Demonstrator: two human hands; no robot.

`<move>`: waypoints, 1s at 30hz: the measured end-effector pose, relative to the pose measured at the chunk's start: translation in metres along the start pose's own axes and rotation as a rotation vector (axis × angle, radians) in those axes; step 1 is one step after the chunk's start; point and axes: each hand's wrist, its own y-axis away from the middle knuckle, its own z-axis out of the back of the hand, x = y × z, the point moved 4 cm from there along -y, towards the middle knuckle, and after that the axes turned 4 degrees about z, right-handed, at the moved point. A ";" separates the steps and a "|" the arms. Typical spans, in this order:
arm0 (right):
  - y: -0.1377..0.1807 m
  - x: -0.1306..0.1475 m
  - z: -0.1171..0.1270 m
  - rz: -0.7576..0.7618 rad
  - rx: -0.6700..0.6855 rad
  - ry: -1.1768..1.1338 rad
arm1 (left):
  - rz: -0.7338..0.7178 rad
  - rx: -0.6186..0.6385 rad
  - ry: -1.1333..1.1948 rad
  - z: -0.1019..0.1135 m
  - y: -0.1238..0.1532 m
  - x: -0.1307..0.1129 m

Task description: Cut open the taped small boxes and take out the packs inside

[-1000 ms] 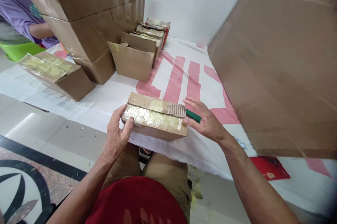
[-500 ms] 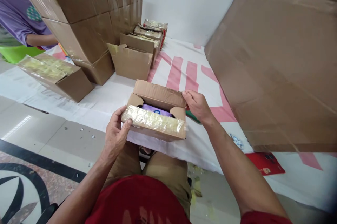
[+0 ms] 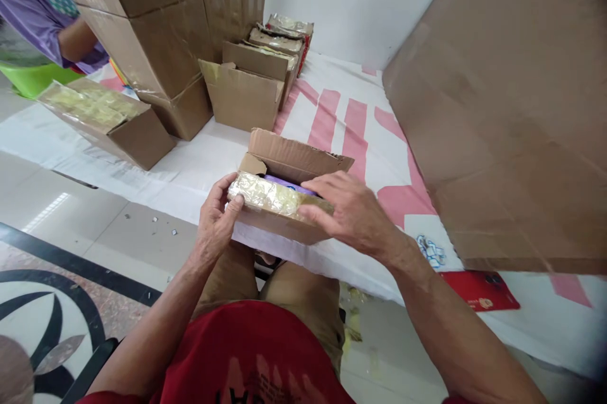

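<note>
In front of me, at the table's near edge, is a small cardboard box [image 3: 284, 230] with its far flap [image 3: 296, 154] raised. Shiny tape with yellowish residue covers its near flap [image 3: 265, 192]. Inside lies a purple item [image 3: 284, 183], partly hidden by the flap and my fingers. My left hand [image 3: 218, 214] grips the box's left end, thumb on the near side and fingers behind. My right hand [image 3: 346, 208] closes over the right part of the near flap, fingers at the opening and thumb on the near face.
Large stacked cartons [image 3: 165, 43] stand at the back left, with a taped box [image 3: 107, 119] beside them and opened boxes [image 3: 244, 94] behind. A big cardboard sheet [image 3: 497, 126] leans at right near a red flat item [image 3: 484, 290]. A person in a purple sleeve [image 3: 28, 18] is at left.
My right hand has let go of the raised far flap and moved left and down onto the near flap. The left hand keeps its hold on the box. The view has shifted slightly.
</note>
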 end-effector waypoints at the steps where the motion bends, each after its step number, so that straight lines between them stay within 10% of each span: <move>1: 0.000 0.006 -0.006 0.021 0.092 -0.009 | 0.026 -0.005 0.059 0.000 0.000 0.003; 8: -0.006 0.009 -0.010 0.037 0.000 0.021 | 0.092 0.049 0.368 0.008 -0.005 0.016; 19: 0.009 0.041 0.009 0.221 -0.175 0.236 | -0.154 0.100 0.130 0.015 -0.004 -0.015; 30: -0.012 0.049 -0.012 0.337 -0.253 0.171 | -0.182 0.210 0.266 0.009 -0.025 0.005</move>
